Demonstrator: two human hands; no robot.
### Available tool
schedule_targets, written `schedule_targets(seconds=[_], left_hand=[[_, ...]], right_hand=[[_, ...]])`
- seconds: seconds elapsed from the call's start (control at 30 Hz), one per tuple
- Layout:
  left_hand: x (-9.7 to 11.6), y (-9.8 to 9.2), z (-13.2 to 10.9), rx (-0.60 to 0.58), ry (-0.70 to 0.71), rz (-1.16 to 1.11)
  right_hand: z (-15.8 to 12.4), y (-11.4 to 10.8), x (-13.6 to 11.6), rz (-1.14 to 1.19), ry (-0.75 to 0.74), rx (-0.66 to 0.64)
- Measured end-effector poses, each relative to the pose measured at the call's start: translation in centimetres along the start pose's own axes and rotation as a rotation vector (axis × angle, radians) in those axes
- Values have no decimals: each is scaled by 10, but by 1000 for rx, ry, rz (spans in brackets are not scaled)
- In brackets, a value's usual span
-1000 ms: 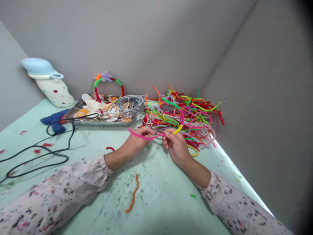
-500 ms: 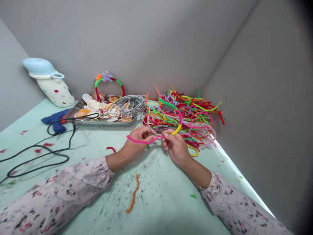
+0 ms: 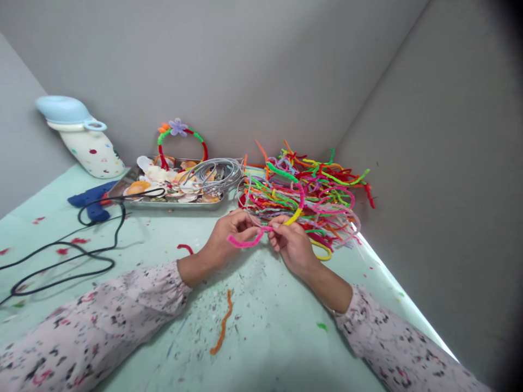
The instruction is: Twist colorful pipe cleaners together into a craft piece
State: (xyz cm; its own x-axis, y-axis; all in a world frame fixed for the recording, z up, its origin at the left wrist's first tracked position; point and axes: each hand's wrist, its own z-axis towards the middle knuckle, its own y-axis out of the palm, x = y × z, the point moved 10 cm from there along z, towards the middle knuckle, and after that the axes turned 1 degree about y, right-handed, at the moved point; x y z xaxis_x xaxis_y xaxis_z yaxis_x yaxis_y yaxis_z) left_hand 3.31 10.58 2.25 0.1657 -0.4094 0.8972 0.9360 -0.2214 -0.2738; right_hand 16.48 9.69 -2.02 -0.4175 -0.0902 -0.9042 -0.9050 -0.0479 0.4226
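Note:
My right hand (image 3: 295, 245) pinches a wire hoop where its wrapping turns from yellow to pink. The wrapped side of the hoop (image 3: 302, 197) curves upward in green, pink and yellow fuzzy pipe cleaner. The loose end of a pink pipe cleaner (image 3: 244, 243) hangs from the wrapping in a curve in front of my left fingers. My left hand (image 3: 226, 237) is closed around the bare wire side of the hoop, thumb against fingers; its fingertips are partly hidden. Behind both hands lies a heap of colourful pipe cleaners (image 3: 269, 198).
A metal tray (image 3: 183, 206) holds shell-like pieces, a coil of grey wire (image 3: 223, 174) and a flowered pipe-cleaner hoop (image 3: 205, 149). Left of it are a blue glue gun (image 3: 92, 201), its black cord (image 3: 110, 261) and a bottle (image 3: 93, 152). An orange pipe cleaner (image 3: 224, 326) lies in front.
The pink pipe cleaner's loose end has bent round and swung right and slightly down, toward my fingers. Both hands stay in nearly the same place.

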Motion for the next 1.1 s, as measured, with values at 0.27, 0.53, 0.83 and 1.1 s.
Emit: schedule_targets(seconds=[0.27,0.53,0.83,1.1], left_hand=[[21,0,-1,-25,116,99],[25,1,-2,-32,112,64],[18,3,-4,-36,36,-48],[7,5,-5,-35,-19,-97]], right_hand=[[-1,3,-1,59,12,-20],[-2,5,2,54,36,-51],[-2,5,0,31,-24,-55],[-2,6,-1,10,-18,-66]])
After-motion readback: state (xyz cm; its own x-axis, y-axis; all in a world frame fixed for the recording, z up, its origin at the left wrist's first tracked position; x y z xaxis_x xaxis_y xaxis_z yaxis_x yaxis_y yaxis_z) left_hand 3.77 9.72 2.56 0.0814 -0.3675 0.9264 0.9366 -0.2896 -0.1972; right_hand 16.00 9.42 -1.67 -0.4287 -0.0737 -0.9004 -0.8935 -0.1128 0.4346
